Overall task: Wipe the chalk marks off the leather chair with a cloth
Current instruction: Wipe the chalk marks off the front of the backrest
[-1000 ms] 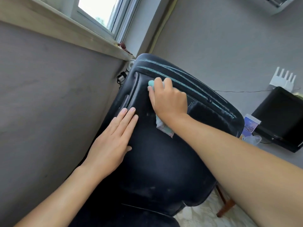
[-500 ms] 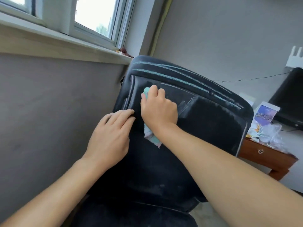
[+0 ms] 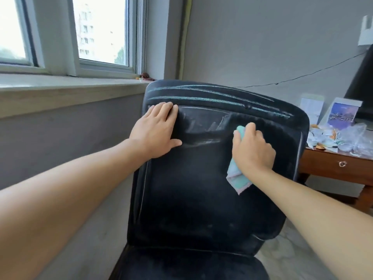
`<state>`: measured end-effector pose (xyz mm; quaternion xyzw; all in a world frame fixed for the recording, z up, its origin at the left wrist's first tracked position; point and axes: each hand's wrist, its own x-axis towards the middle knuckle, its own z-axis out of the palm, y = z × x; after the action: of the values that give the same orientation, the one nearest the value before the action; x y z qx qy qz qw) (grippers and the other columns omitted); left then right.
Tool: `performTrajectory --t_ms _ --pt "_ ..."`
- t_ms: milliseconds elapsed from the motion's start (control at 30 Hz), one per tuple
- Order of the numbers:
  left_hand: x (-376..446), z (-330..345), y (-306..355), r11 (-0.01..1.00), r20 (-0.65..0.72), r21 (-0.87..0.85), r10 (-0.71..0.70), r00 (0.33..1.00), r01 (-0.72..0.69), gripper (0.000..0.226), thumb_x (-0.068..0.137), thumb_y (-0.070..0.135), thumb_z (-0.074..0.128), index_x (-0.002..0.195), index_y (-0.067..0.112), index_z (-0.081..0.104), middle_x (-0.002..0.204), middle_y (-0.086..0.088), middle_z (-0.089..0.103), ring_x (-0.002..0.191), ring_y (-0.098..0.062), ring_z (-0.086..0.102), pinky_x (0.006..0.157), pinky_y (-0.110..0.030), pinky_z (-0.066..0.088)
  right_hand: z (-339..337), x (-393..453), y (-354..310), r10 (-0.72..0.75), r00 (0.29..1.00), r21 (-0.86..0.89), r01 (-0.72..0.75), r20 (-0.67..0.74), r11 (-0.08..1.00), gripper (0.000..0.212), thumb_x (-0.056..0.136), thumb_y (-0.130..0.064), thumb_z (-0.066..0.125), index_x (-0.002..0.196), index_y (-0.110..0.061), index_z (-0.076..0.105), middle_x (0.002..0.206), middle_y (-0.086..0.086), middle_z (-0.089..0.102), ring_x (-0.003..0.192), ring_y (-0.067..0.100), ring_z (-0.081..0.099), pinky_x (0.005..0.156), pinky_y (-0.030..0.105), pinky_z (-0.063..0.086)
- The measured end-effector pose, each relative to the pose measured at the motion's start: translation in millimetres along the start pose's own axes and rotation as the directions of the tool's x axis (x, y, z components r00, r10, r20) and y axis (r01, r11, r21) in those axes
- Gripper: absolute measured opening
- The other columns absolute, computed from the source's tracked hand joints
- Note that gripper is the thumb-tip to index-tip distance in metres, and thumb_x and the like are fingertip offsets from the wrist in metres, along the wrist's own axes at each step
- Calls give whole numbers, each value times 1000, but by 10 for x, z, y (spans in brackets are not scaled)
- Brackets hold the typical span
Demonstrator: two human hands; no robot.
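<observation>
Now cloth (image 3: pixel 238 174) under right hand (image 3: pixel 252 150) (bunched), against chair (image 3: pixel 191 199) backrest.

I see a wooden table (image 3: pixel 331 164) at right — cards (image 3: pixel 343 111) and crumpled plastic bags (image 3: pixel 355 136) on top — and the chair (image 3: pixel 191 209) standing on the floor (image 3: pixel 298 249).

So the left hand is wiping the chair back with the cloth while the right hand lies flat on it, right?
Hands swapped. In the head view the right hand grips the cloth; the left hand lies flat on the chair back.
</observation>
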<state>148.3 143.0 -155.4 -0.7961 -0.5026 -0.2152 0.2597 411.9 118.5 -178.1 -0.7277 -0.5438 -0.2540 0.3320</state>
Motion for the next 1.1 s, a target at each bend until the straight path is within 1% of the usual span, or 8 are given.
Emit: performTrajectory --t_ms 133,300,433,633,767,867,1000,1100 --pt "-18 -46 -51 1000 66 8 3 998 -4 125 80 77 68 166 11 5 170 -8 13 158 -26 9 128 -39 15 84 -103 -364 144 990 189 -143 10 971 31 106 -43 36 115 -13 41 110 8 61 83 42 63 65 38 36" --pt "-62 -1 -187 999 116 -25 24 993 -21 136 73 70 78 166 13 -3 173 -7 4 160 -24 -1 128 -33 7 379 -789 -1273 -214 976 196 217 -38 956 27 96 -43 62 96 -18 52 79 -1 60 48 28 61 45 28 29" --pt "-55 14 -222 999 175 8 50 983 -52 150 66 74 82 165 11 -11 173 -8 -4 160 -25 -7 127 -33 -2 428 -653 -956 -355 930 130 365 -96 922 27 96 -43 62 91 -17 55 72 -1 55 41 27 56 42 26 25" --pt "-47 80 -165 996 173 74 37 984 -50 151 69 82 73 161 10 -22 173 -11 -12 160 -29 -12 130 -40 -5 221 -216 6 63 998 44 -62 -30 997 32 105 -45 40 105 -13 44 100 7 60 72 43 64 60 37 36" --pt "-65 102 -196 995 173 88 23 985 -39 150 70 84 70 160 10 -24 173 -10 -14 160 -29 -14 130 -41 -7 222 -290 -543 227 973 147 -229 32 962 31 104 -44 41 115 -14 44 113 8 60 87 46 65 66 41 37" --pt "-78 127 -238 998 140 51 25 990 -32 149 68 81 74 163 11 -16 174 -10 -8 160 -28 -10 129 -39 -6 268 -496 -1132 -44 999 227 47 -16 973 26 100 -41 55 104 -16 50 92 5 61 63 35 67 51 33 37" --pt "-96 142 -247 998 107 42 31 994 -36 149 65 81 76 165 11 -9 175 -10 -1 161 -28 -5 130 -38 -5 266 -385 -1068 -424 894 153 444 -145 883 24 97 -40 61 94 -17 58 77 2 58 47 28 59 43 28 27" --pt "-80 171 -234 997 115 55 43 992 -49 149 67 84 71 164 11 -15 174 -9 -7 161 -28 -9 131 -40 -4 109 109 -459 -34 988 91 48 -153 995 32 101 -45 52 108 -14 54 99 10 63 71 43 67 56 41 43"
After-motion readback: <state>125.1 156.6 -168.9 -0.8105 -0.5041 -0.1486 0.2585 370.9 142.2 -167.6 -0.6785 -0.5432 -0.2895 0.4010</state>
